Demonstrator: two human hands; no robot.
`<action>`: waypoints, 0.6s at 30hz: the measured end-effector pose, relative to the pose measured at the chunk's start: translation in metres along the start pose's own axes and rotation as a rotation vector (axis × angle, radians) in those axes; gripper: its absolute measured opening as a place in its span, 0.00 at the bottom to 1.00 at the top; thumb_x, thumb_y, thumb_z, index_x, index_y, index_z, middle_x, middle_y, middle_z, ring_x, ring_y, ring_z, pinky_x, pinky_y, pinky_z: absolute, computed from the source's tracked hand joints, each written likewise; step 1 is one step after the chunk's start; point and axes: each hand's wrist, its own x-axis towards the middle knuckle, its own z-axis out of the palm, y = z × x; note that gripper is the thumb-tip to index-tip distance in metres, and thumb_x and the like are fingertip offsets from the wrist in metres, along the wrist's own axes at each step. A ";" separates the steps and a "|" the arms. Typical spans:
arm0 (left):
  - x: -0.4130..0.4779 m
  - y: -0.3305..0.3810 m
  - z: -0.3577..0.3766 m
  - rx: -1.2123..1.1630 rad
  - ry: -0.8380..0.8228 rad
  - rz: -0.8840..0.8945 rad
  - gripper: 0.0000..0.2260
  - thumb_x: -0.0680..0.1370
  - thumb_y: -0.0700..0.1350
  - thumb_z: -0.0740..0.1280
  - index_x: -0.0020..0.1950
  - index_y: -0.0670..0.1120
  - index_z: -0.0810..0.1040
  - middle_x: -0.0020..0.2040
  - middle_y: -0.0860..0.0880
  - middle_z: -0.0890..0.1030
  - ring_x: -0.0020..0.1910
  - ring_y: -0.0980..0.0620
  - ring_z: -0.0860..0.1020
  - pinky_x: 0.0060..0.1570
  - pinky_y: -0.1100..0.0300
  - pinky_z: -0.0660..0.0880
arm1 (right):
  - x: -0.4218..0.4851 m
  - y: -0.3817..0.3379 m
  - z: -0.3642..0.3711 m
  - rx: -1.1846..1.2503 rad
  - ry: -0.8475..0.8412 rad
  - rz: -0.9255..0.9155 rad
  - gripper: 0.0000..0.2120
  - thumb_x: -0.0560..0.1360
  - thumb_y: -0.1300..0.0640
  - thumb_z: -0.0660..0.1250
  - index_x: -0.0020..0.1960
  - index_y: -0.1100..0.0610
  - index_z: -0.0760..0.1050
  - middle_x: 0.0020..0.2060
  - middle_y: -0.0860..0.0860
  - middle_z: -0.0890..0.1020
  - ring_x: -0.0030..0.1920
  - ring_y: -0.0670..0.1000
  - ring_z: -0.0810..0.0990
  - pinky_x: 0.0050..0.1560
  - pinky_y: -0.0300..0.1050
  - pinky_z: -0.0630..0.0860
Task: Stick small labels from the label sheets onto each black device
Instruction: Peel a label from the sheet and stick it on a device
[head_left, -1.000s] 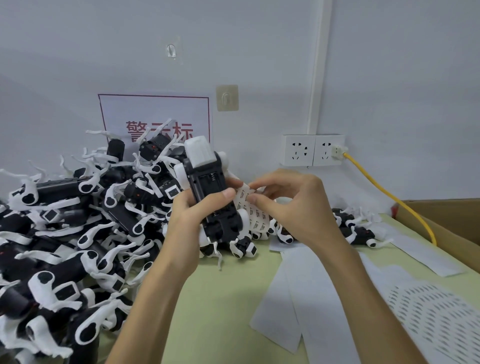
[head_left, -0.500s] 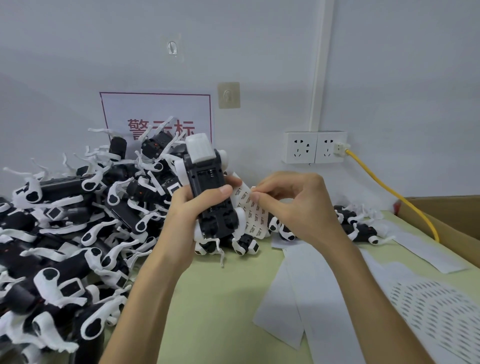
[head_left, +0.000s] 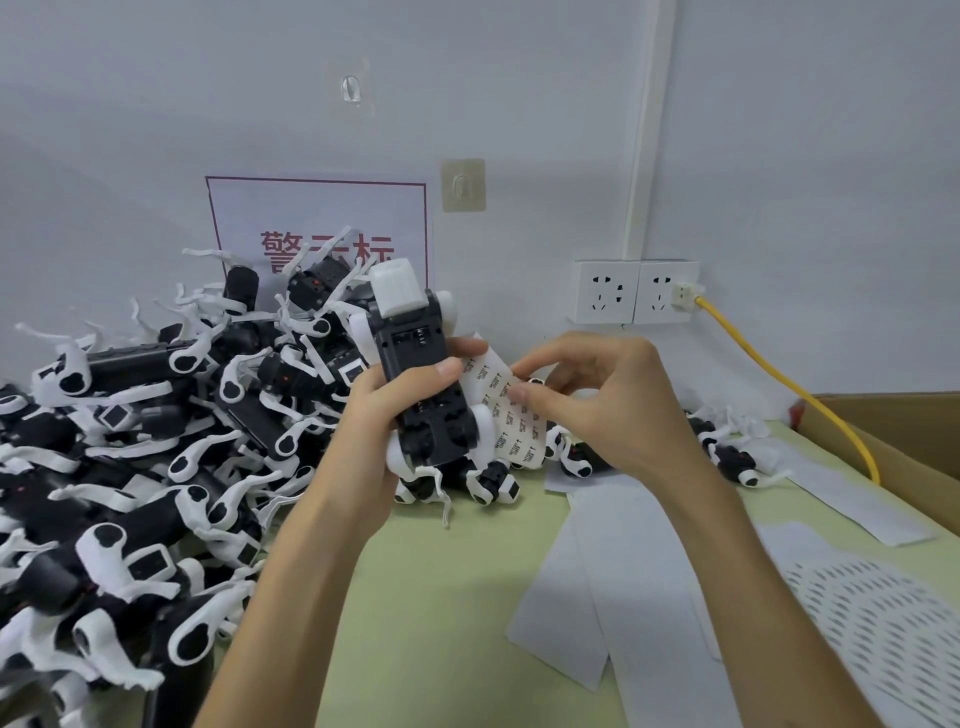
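The left hand clenches one black device upright above the worktop, pinning a label sheet at its 3 o'clock. The right hand pinches a small label there. Peeling seems underway; pressing it onto the device likely follows.

Left of the left hand: heaped devices, no passage. Beneath both hands: bare table, open. Below the right hand: flat paper strips, passable. Far right: box and yellow cable block. Behind: wall.
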 end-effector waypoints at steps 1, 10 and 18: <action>0.000 0.000 0.000 -0.006 0.000 -0.011 0.20 0.66 0.54 0.73 0.55 0.47 0.86 0.58 0.44 0.84 0.56 0.43 0.83 0.46 0.54 0.82 | 0.000 0.000 0.001 -0.007 0.009 -0.007 0.06 0.69 0.58 0.81 0.43 0.50 0.86 0.34 0.53 0.85 0.35 0.55 0.84 0.43 0.54 0.81; 0.002 0.001 -0.001 0.054 0.003 -0.052 0.19 0.64 0.54 0.74 0.51 0.47 0.86 0.50 0.44 0.85 0.51 0.44 0.85 0.43 0.58 0.81 | -0.002 0.002 0.004 -0.018 -0.004 0.006 0.05 0.71 0.62 0.79 0.39 0.53 0.86 0.33 0.50 0.86 0.33 0.55 0.84 0.39 0.57 0.81; 0.002 -0.001 -0.002 0.078 -0.025 -0.030 0.18 0.65 0.54 0.73 0.51 0.48 0.87 0.51 0.45 0.85 0.53 0.47 0.84 0.46 0.55 0.82 | -0.001 0.002 -0.003 0.029 0.003 0.058 0.06 0.74 0.61 0.76 0.40 0.52 0.85 0.30 0.51 0.85 0.31 0.53 0.85 0.39 0.60 0.82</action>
